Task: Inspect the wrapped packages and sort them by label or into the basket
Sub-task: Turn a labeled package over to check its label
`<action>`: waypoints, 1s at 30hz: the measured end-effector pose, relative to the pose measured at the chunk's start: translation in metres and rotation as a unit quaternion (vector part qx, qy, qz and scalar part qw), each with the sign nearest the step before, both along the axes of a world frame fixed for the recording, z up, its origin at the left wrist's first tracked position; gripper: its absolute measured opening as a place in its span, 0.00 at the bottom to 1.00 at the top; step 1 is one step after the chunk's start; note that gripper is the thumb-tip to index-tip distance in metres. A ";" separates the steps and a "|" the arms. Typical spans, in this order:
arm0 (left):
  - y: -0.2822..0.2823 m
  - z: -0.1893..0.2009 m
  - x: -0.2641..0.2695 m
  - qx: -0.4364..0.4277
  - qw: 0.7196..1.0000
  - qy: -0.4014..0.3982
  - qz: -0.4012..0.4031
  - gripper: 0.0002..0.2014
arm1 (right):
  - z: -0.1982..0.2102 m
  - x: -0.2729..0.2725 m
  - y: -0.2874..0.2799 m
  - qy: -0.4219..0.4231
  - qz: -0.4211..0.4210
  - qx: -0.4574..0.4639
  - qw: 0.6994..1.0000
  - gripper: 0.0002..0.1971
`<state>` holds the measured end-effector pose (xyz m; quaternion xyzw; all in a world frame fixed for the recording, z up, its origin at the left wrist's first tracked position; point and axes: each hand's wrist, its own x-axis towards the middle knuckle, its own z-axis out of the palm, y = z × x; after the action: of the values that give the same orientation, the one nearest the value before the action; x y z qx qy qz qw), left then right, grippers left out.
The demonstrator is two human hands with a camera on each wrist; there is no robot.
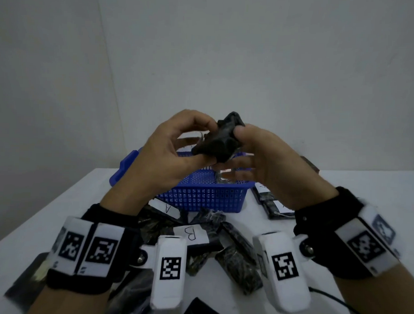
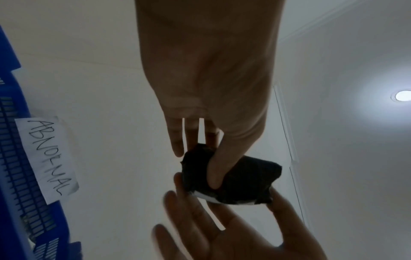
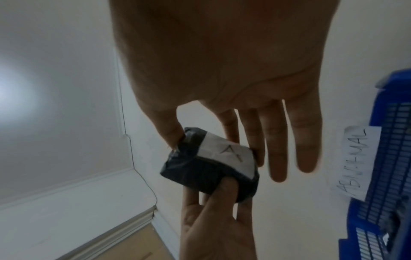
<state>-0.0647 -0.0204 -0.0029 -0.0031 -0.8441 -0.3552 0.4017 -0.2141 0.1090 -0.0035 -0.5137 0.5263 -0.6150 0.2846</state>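
Both hands hold one black wrapped package (image 1: 222, 139) up in the air above the blue basket (image 1: 200, 194). My left hand (image 1: 205, 142) pinches its left end, thumb underneath and fingers curled over the top. My right hand (image 1: 234, 148) pinches the right end between thumb and forefinger, its other fingers straight. In the right wrist view the package (image 3: 189, 172) shows a white label (image 3: 227, 154) marked "A". The left wrist view shows the package (image 2: 246, 179) under my left thumb (image 2: 214, 174). The basket (image 2: 13, 158) carries a paper label (image 2: 46, 158) reading "ABNORMAL".
A pile of black wrapped packages (image 1: 235, 259) lies on the white table (image 1: 66, 206) in front of the basket, one labelled "B" (image 1: 190, 233), one "A" (image 1: 168, 208). More packages (image 1: 272, 206) lie right of the basket. A dark package (image 1: 224, 178) sits inside it.
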 end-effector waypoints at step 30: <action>-0.007 0.003 0.007 0.025 0.997 -0.005 0.069 0.09 | -0.002 -0.004 0.000 0.209 -0.107 -0.122 0.964 0.19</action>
<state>-0.0578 -0.0274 0.0001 0.0673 -0.8354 -0.3472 0.4208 -0.2183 0.1087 -0.0056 -0.6024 0.5472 -0.5800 0.0361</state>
